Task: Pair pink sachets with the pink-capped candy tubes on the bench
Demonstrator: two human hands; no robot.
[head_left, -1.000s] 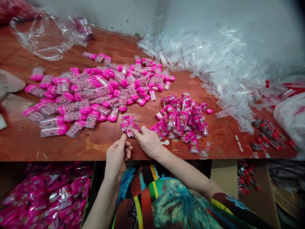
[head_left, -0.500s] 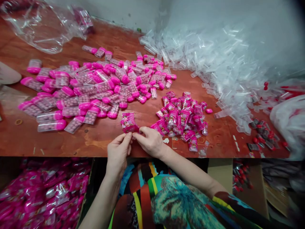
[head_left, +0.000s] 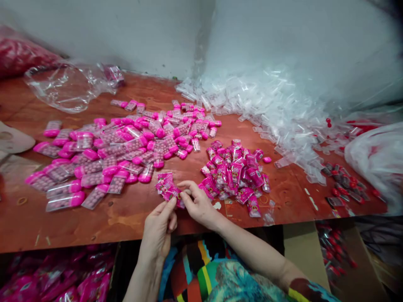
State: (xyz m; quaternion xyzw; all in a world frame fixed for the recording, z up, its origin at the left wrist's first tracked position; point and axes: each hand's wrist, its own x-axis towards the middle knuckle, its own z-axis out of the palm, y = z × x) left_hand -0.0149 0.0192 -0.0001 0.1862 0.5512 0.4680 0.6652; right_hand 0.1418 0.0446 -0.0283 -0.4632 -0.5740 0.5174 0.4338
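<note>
Both my hands meet at the near edge of a red-brown wooden table (head_left: 94,222). My left hand (head_left: 159,230) and my right hand (head_left: 197,203) each pinch a small bunch of pink printed packets (head_left: 168,189), held just above the tabletop. Right of my right hand lies a heap of the same pink packets (head_left: 234,172). To the left spreads a wide scatter of clear tubes with pink caps (head_left: 107,155), filled with pinkish balls.
A big mound of empty clear plastic tubes (head_left: 277,109) fills the back right. A crumpled clear bag (head_left: 67,86) lies at the back left. Red-capped tubes (head_left: 346,180) and a white bag (head_left: 378,159) sit far right. Pink packets fill a box (head_left: 53,277) below the table.
Both hands closed on the bunch of pink packets and hold it just above the table. The camera has tilted up, showing more wall and less of the box below.
</note>
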